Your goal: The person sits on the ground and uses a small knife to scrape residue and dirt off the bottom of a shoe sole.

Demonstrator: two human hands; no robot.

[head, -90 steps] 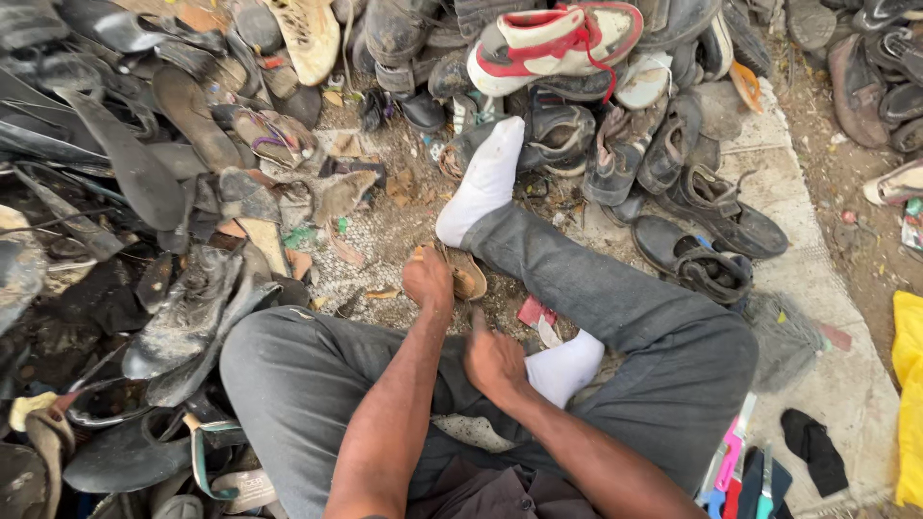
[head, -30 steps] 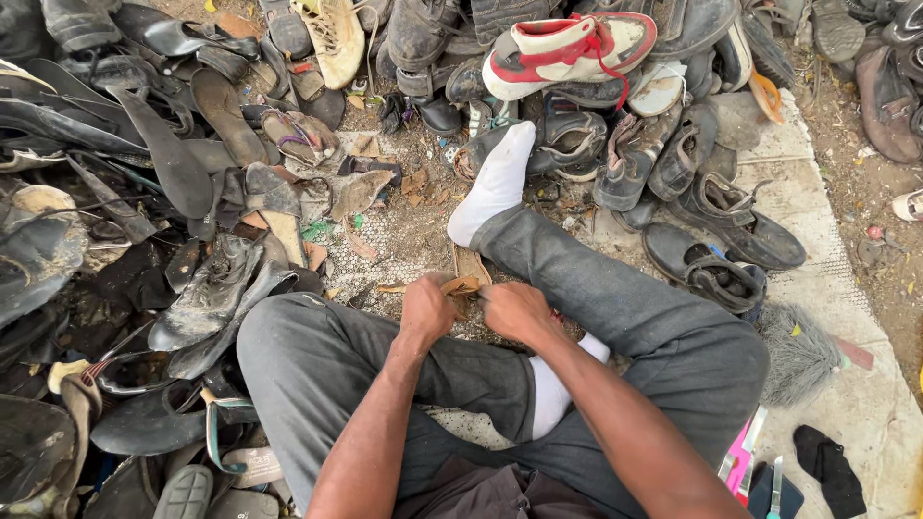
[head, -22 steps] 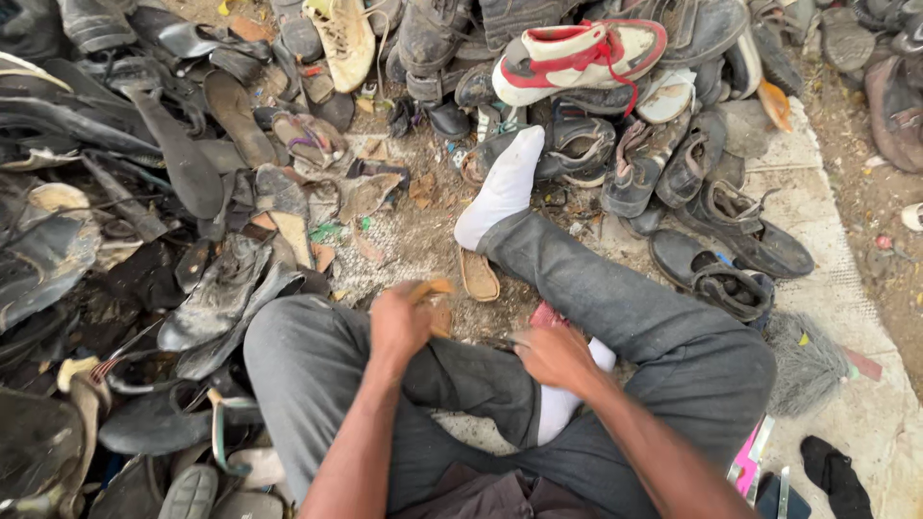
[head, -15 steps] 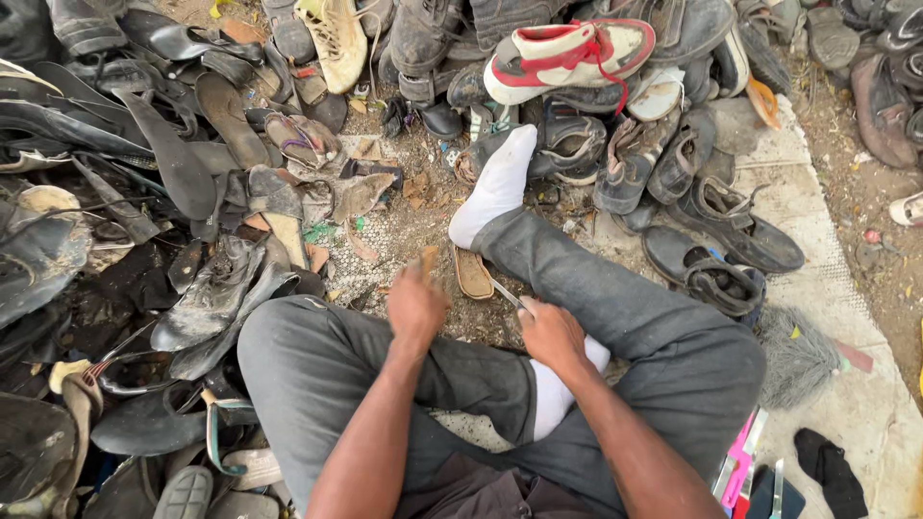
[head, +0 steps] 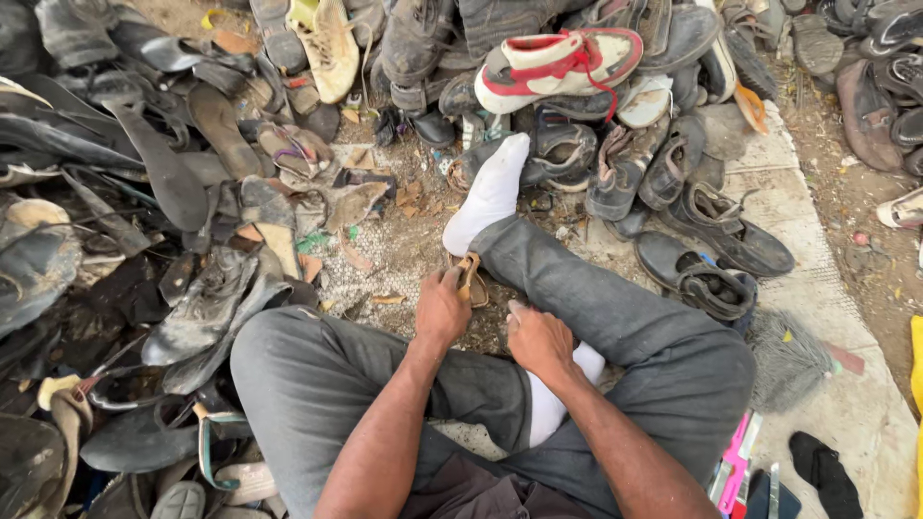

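I sit cross-legged on the ground in grey trousers and white socks. My left hand point(head: 442, 309) grips a small tan, sole-shaped piece of leather or wood point(head: 468, 276) just below my outstretched foot point(head: 490, 192). My right hand point(head: 538, 338) rests beside it over my shin, fingers curled; whether it holds something small I cannot tell. Both hands are close together in front of my knees.
Heaps of worn shoes, sandals and loose soles ring me on the left and ahead, with a white-and-red sneaker point(head: 558, 67) on top. Black shoes point(head: 716, 259) lie to the right on a pale woven mat point(head: 817, 317). Pink and dark tools point(head: 735, 466) lie near my right thigh.
My hands drifted apart and came back together near the tan piece; my left hand has stayed on it. The camera view shifted slightly.
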